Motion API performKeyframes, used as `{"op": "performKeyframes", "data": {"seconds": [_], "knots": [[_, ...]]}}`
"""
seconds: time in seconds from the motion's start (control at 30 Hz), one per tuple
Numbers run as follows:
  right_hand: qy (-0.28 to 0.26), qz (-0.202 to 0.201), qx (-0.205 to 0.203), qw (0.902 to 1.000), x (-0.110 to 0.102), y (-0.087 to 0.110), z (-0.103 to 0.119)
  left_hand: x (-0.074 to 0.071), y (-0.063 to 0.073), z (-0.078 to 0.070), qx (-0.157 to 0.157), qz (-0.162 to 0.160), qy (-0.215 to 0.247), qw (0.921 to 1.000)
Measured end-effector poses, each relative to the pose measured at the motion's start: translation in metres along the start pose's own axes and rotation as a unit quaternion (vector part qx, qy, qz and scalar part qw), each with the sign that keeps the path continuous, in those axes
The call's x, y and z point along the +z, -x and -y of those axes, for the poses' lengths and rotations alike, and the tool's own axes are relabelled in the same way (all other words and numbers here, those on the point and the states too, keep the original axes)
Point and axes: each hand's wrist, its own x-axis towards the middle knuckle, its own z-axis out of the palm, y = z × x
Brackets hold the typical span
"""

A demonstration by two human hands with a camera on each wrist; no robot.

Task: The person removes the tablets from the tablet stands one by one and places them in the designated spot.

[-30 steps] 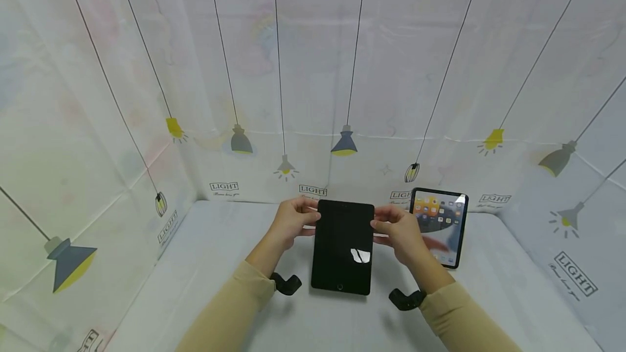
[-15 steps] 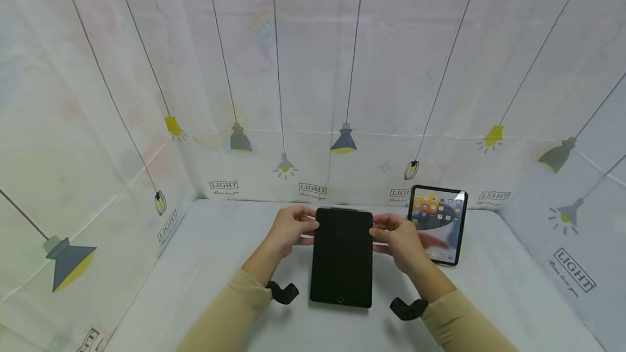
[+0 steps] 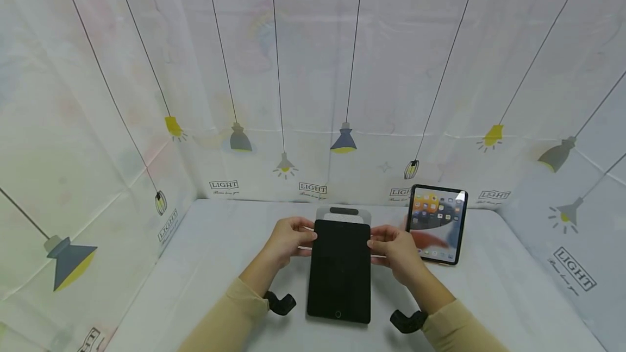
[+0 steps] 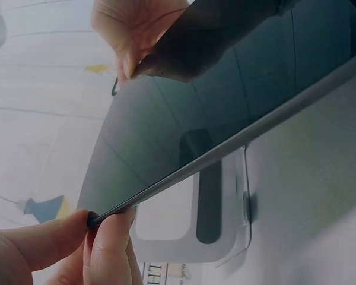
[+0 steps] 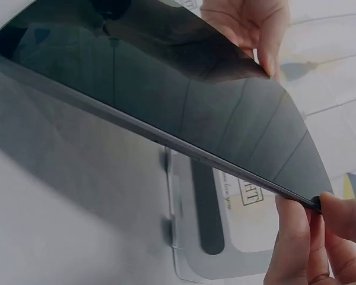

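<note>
A black tablet (image 3: 339, 276) with a dark screen and a home button at its near end is held between both hands. My left hand (image 3: 287, 242) pinches its left edge near the far end, thumb on the screen side and fingers behind. Across from it, my right hand (image 3: 397, 251) pinches the right edge the same way. Both wrist views show the tablet tilted. Behind it stands a grey tablet stand (image 3: 363, 215) with a pale centre and a dark pad strip (image 4: 209, 208). The tablet's body hides the stand's lower part in the head view.
To the right, a second tablet (image 3: 437, 224) with a lit home screen leans back, close behind my right hand. The white-covered table (image 3: 225, 227) ends at a cloth wall (image 3: 313, 69) printed with hanging lamps. Black curved pieces (image 3: 281, 304) jut from both wrists.
Both hands have drawn the black tablet toward me and lower, keeping their pinch. The stand's top, hidden a second ago, now shows beyond the tablet's far edge. The second tablet stays put.
</note>
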Motion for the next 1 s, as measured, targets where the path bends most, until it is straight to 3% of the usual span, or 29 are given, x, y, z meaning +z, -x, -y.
{"op": "performKeyframes", "data": {"seconds": [0.5, 1.0], "knots": [[0.012, -0.02, 0.034, 0.9991, 0.01, 0.009, -0.022, -0.003, 0.009, 0.021, -0.028, 0.005, -0.001, 0.9996], [0.017, -0.013, 0.06, 0.998, 0.013, 0.018, -0.037, -0.004, 0.023, 0.035, -0.058, 0.011, 0.006, 0.9983]]}}
